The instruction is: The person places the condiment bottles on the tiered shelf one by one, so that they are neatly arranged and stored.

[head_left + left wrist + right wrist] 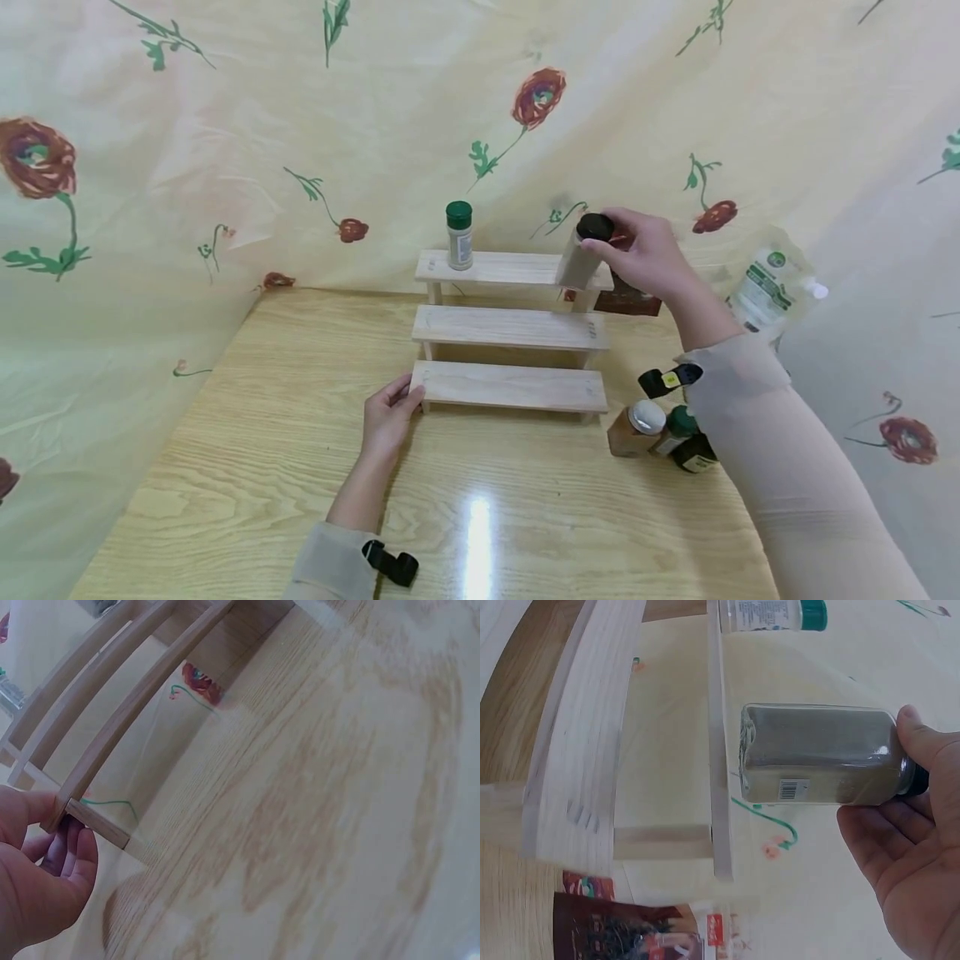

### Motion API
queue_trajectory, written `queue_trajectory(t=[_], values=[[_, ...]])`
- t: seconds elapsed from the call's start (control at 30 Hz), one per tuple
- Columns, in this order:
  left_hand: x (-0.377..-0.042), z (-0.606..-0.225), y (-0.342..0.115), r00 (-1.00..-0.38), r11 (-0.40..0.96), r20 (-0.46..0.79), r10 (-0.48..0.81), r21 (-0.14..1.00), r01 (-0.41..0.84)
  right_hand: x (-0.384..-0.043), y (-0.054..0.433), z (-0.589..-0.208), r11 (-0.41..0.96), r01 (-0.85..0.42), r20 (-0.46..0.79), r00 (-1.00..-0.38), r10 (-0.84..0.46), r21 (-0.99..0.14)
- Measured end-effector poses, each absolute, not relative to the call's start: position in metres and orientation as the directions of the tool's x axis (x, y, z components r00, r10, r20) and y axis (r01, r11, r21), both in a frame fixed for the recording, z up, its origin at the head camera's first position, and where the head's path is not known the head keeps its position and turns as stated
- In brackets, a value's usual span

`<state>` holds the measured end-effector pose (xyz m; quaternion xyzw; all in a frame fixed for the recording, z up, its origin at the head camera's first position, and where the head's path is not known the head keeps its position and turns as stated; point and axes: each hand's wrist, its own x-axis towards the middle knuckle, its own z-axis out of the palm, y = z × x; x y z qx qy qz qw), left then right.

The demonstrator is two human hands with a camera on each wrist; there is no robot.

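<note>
The left grip (390, 421), the nearer one, pinches the left end of the lowest step (513, 386) of a pale, three-tiered wooden rack (510, 327), its fingers curled beneath the board. Farther off, the right grip (641, 250) pinches a glass jar (817, 754) by its black-capped end. The jar is squared and see-through, filled with a dull grey-brown powder, with a small barcode on one side. It leans slightly over the right end of the top step (510, 267); the right wrist view shows a narrow gap between its base and the board.

On the surface (262, 433), just beyond the rack's lower right corner, three containers stand close together: a white-lidded brown one (636, 429), a green-capped bottle (678, 425) and a black-capped bottle (695, 454). The right sleeve (780, 467) partly covers the black-capped bottle. A green-capped shaker (460, 237) stands upright on the left end of the top step, well apart from the jar. Behind the rack's right side, partly hidden by the right grip, is a dark red-brown packet (630, 296). A white spouted pouch (772, 287) sits farther right, against poppy-patterned cloth (405, 125).
</note>
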<state>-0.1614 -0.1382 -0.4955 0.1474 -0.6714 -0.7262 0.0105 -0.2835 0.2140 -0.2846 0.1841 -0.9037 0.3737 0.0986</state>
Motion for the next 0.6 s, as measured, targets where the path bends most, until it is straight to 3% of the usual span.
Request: queue_trajectory(t=[0.6], values=[[-0.163,-0.495,-0.138,-0.955,-0.094,-0.200,-0.219,0.978,-0.184,-0.323,0.166,-0.289,0.613,-0.447,0.294,-0.894,-0.339,-0.652]])
